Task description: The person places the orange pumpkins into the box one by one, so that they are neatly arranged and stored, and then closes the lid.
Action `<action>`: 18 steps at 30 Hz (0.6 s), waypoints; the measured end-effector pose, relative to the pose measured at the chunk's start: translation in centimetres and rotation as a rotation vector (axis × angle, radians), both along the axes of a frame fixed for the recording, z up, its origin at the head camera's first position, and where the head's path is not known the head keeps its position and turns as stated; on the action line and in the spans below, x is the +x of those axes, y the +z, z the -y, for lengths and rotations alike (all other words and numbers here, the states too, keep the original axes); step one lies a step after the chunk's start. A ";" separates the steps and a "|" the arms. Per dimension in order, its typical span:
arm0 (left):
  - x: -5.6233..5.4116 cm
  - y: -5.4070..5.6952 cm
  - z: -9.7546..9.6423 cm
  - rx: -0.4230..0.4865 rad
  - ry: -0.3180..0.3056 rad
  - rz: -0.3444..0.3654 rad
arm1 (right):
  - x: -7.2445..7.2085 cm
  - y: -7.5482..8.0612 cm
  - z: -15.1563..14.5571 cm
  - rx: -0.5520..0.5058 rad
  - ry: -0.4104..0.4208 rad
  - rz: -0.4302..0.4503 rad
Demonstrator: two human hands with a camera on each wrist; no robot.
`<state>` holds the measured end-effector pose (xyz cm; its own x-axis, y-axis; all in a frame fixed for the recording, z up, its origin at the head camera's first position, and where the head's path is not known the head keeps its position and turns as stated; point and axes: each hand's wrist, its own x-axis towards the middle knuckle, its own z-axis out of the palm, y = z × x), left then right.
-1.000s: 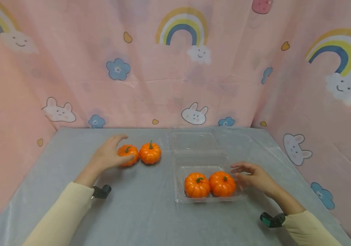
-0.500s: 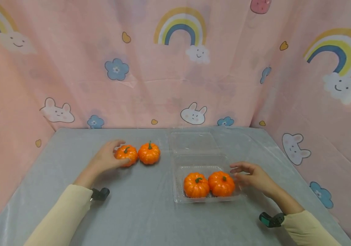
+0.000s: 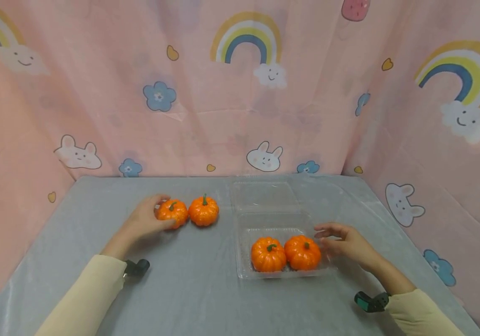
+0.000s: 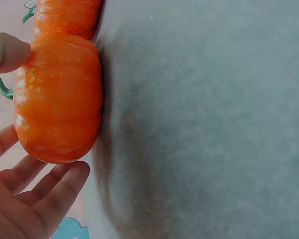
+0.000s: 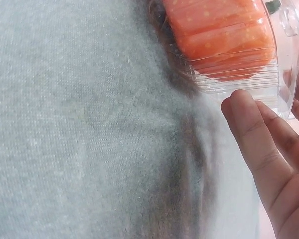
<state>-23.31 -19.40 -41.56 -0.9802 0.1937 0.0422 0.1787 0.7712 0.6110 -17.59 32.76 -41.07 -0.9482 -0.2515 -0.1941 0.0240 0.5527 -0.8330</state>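
My left hand [image 3: 144, 218] is at a small orange pumpkin [image 3: 172, 213] on the left side of the table. In the left wrist view the thumb lies on one side of that pumpkin [image 4: 60, 99] and the fingers are at the opposite side, so it sits between them. A second pumpkin [image 3: 204, 210] stands just to its right. Two more pumpkins, a left one [image 3: 268, 255] and a right one [image 3: 302, 253], sit side by side in a clear plastic clamshell box [image 3: 244, 269]. Beside the box's right wall, my right hand [image 3: 351, 243] has loosely bent fingers; in the right wrist view the fingertips [image 5: 243, 102] are at the ribbed wall.
The box's clear lid [image 3: 265, 195] is folded back towards the rear of the table. Grey cloth covers the table [image 3: 189, 289]. A pink printed curtain [image 3: 198, 130] rises behind it and along both sides.
My left hand has closed in around the left pumpkin, its fingers and thumb now nearer to it. The right hand, the box and the other pumpkins stay where they were.
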 end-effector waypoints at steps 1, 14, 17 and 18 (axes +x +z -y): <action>0.0 -0.1 0.0 0.005 0.004 0.001 | 0.0 -0.1 0.0 0.001 -0.005 0.001; 0.3 0.0 0.6 0.058 0.017 0.049 | 0.1 0.1 0.1 -0.001 0.011 -0.006; 0.4 0.1 0.7 0.058 0.025 0.036 | 0.2 0.3 0.2 -0.011 0.016 -0.009; 0.4 0.1 0.8 0.054 0.027 0.029 | 0.2 0.3 0.2 -0.014 0.024 -0.011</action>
